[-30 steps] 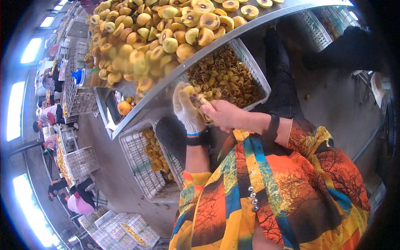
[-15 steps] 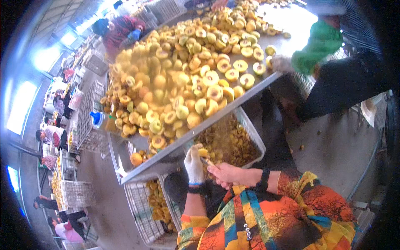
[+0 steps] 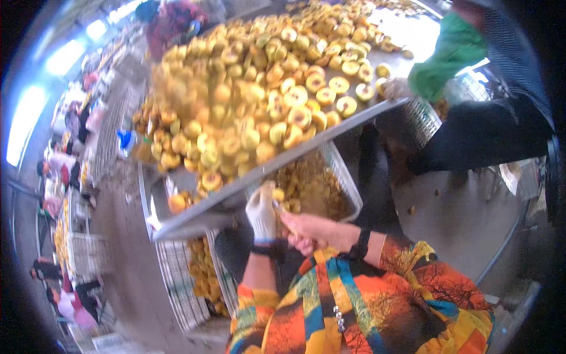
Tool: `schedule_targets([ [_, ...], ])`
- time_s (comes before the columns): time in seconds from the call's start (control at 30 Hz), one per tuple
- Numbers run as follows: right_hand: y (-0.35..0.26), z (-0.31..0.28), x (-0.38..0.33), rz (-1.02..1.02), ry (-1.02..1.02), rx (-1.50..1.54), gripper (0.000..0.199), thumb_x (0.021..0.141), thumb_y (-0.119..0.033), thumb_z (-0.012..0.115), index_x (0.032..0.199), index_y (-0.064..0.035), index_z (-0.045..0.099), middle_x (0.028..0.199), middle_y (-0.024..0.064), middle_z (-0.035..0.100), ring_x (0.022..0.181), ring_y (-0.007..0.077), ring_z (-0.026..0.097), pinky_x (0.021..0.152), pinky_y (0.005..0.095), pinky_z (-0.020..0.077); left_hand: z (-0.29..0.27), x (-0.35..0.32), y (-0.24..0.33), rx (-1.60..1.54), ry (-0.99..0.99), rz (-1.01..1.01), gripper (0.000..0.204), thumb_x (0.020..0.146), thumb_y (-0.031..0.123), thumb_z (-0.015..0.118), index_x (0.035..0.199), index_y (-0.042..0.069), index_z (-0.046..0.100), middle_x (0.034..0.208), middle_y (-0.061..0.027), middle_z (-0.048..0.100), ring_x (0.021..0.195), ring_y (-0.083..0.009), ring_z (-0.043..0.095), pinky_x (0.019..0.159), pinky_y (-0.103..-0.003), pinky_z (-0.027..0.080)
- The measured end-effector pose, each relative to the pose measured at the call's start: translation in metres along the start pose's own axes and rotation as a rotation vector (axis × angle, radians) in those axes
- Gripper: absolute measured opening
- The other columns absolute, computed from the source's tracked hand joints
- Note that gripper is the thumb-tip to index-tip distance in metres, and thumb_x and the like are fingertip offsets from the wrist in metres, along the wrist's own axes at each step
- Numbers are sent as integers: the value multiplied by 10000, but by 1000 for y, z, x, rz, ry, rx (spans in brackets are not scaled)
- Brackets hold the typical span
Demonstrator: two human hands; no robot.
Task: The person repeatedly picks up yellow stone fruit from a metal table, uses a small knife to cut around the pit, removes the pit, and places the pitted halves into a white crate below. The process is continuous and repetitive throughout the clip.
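Bright strip lights and rows of wire racks fill the hall at the left of the head view, where other people work among crates. Across the upper middle runs a slanting metal worktop [image 3: 194,215] heaped with halved yellow fruit [image 3: 253,100]; a co-worker's green sleeve [image 3: 451,53] reaches onto its far right end. Below its near edge sits a white mesh crate [image 3: 345,183] of darker fruit scraps. The left hand [image 3: 262,213], in a white glove, is clenched around a small yellow fruit piece [image 3: 277,194], which shows just above its fingers, close under the worktop edge. The bare right hand [image 3: 312,230] lies immediately to the right, touching the glove, fingers curled as if around something thin; what it holds is too blurred to tell. The fruit piece lies up and left of the right hand, nearer the left. Another crate of fruit [image 3: 203,274] stands lower left.
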State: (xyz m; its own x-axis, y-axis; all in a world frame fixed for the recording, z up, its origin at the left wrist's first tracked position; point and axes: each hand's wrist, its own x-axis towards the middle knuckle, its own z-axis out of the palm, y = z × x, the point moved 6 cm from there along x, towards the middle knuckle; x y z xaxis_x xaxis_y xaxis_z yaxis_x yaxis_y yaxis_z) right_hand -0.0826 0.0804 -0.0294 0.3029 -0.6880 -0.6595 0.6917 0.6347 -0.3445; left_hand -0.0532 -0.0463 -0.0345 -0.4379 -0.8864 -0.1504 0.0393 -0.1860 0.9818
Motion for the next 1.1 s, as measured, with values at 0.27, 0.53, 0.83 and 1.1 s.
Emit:
schedule_targets([
  [0.27, 7, 8, -2, -28, -24, 3, 415, 912, -512, 370, 837, -106, 415, 539, -27, 350, 354, 39, 278, 327, 207, 254, 2, -7, -12, -224, -72, -251, 310, 892, 294, 527, 923, -6, 595, 661, -95, 607, 457, -138, 534, 398, -237, 424],
  [0.53, -10, 1, 19, -719, 238, -799, 330, 931, -359, 410, 1026, -56, 503, 595, 31, 504, 383, 113, 436, 371, 274, 388, -7, -2, -52, -711, -242, -584, 354, 874, 469, 480, 890, 122, 547, 733, -102, 598, 563, -240, 567, 429, -336, 466],
  [0.83, -43, -34, 16, -589, 590, -1146, 442, 769, -372, 628, 892, 42, 534, 753, 258, 600, 750, 375, 616, 668, 408, 475, -67, -17, 8, -693, 131, -383, 443, 876, 535, 426, 980, 108, 482, 800, -117, 564, 579, -184, 530, 404, -222, 380],
  [1.1, -32, -48, 23, -482, 489, -1144, 437, 774, -357, 627, 849, 63, 535, 717, 247, 595, 709, 359, 622, 641, 404, 480, -274, -32, 76, 1064, 718, 195, 424, 768, 290, 669, 1063, -4, 589, 1019, -153, 610, 918, -278, 590, 825, -358, 453],
])
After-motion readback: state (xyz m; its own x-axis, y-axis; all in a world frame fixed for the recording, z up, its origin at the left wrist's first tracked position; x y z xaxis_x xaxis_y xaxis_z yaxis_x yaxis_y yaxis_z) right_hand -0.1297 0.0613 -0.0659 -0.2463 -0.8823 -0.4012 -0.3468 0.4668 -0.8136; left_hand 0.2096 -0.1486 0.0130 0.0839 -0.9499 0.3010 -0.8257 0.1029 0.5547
